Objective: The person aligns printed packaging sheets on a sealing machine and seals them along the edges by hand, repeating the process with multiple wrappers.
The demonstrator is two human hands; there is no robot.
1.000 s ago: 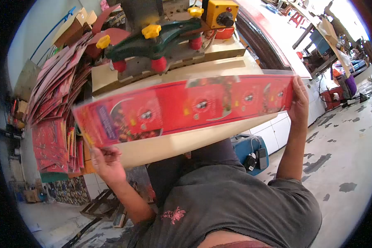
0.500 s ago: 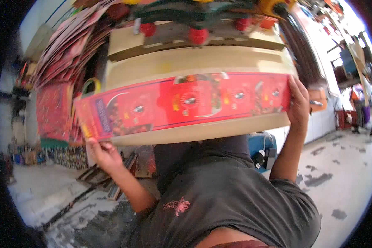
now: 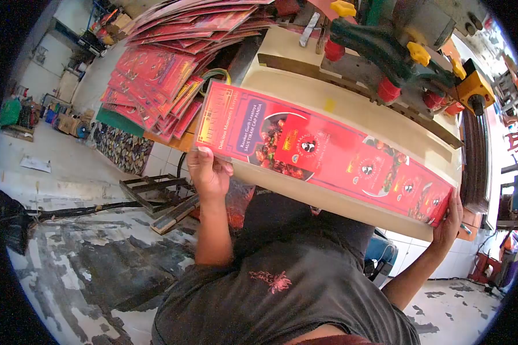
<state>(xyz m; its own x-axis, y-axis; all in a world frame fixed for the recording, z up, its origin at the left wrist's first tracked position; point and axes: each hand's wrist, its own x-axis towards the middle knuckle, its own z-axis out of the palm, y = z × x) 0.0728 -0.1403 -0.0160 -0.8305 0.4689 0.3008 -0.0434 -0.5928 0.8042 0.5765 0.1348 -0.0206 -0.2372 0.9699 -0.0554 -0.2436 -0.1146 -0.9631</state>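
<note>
A long red printed strip (image 3: pixel 334 152) with food pictures and a clear glossy cover spans between my hands, over a cream work surface (image 3: pixel 293 192). My left hand (image 3: pixel 211 172) pinches its lower left corner, thumb on the printed face. At the strip's right end my right hand (image 3: pixel 450 218) grips the edge, with part of the fingers hidden behind it. Beyond the strip stands a machine with a dark green clamp frame (image 3: pixel 368 52), yellow knobs (image 3: pixel 418 53) and red feet (image 3: pixel 388 90).
Piles of red printed sheets (image 3: pixel 149 72) lie at the upper left, beside a roll of tape (image 3: pixel 216 77). A yellow control box (image 3: pixel 475 92) is at the right. Below left, a wooden frame (image 3: pixel 155 190) rests on the stained floor (image 3: pixel 115 259).
The view has turned, so the piles and machine appear further right. The strip now slopes down to the right and its print is sharper. Both hands still hold its ends.
</note>
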